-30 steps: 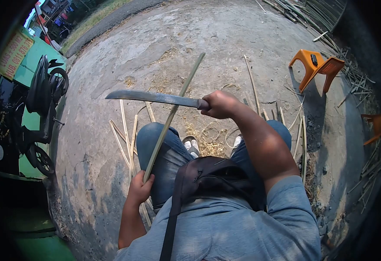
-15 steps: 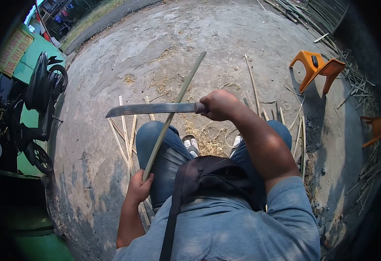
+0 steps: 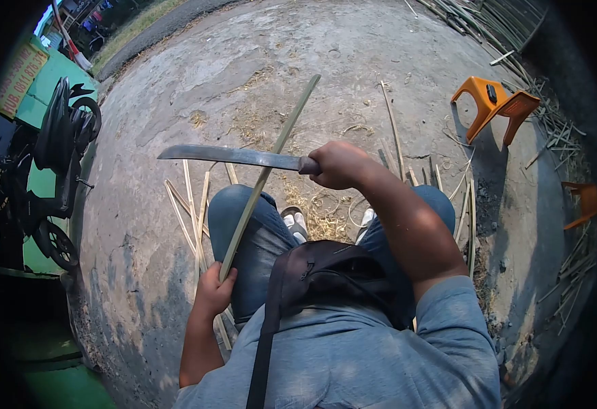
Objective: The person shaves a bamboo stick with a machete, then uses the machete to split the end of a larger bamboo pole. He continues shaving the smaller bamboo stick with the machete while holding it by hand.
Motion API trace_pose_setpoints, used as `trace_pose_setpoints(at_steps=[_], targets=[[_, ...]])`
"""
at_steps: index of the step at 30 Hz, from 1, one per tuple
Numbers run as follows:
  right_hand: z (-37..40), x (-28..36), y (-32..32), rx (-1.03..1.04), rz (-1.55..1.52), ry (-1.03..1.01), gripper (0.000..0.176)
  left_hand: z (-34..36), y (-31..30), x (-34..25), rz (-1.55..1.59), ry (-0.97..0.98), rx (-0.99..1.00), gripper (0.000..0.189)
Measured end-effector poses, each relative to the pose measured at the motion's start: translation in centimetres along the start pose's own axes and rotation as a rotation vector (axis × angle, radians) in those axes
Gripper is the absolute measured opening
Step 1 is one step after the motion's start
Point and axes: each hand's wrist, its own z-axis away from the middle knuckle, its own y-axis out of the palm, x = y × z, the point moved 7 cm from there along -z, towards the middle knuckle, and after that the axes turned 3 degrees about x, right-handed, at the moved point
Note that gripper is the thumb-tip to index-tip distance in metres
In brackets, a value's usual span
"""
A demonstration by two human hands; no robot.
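Observation:
My right hand (image 3: 339, 165) is closed round the short handle of a machete (image 3: 234, 155), whose long grey blade points left. The blade lies across a long, thin bamboo strip (image 3: 251, 204), apparently touching it above its middle. Low at the left, my left hand (image 3: 215, 290) grips the near end of that strip. From there the strip slants up and to the right, past my left knee (image 3: 237, 211), with its far end free. A black bag (image 3: 339, 273) rests against my front, between my thighs.
More bamboo strips (image 3: 200, 211) lie on the concrete to the left, and others (image 3: 471, 218) to the right. Shavings (image 3: 326, 225) litter the ground by my feet. An orange plastic stool (image 3: 479, 102) stands at the right. A motorcycle (image 3: 67, 163) is parked far left.
The machete blade's tip has swung upward, so the blade now tilts down toward its handle. My right hand has shifted slightly left. My left hand still holds the bamboo strip.

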Motion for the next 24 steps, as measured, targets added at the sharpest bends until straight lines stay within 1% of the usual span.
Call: trace_pose_setpoints(at_steps=[3, 4, 7, 11, 15, 18, 19, 24], targets=[[0.0, 1.6, 0.7, 0.024, 0.144, -0.071, 0.024, 0.0, 0.0, 0.1, 0.001, 0.009, -0.009, 0.030], [-0.1, 1.5, 0.5, 0.022, 0.147, -0.072, 0.023, 0.1, 0.0, -0.3, 0.006, 0.014, -0.015, 0.030], [-0.4, -0.1, -0.4, 0.033, 0.075, 0.048, 0.019, 0.3, -0.1, -0.3, 0.000, 0.004, -0.015, 0.030], [-0.7, -3.7, -1.5, -0.042, -0.063, 0.262, 0.023, 0.2, -0.1, -0.5, -0.014, 0.033, -0.022, 0.030], [-0.6, -4.0, -1.2, -0.003, -0.079, 0.201, 0.026, 0.2, -0.1, -0.3, -0.014, 0.003, -0.004, 0.031], [-0.2, -1.9, -0.3, 0.061, -0.060, 0.132, 0.025, 0.1, 0.0, 0.0, -0.009, 0.000, -0.005, 0.031], [-0.4, -1.1, 0.4, 0.068, -0.033, 0.059, 0.024, 0.1, 0.1, 0.0, -0.008, -0.003, -0.005, 0.031], [0.0, 1.7, 0.8, 0.091, 0.110, -0.040, 0.025, 0.0, 0.0, 0.2, -0.001, 0.011, -0.011, 0.031]])
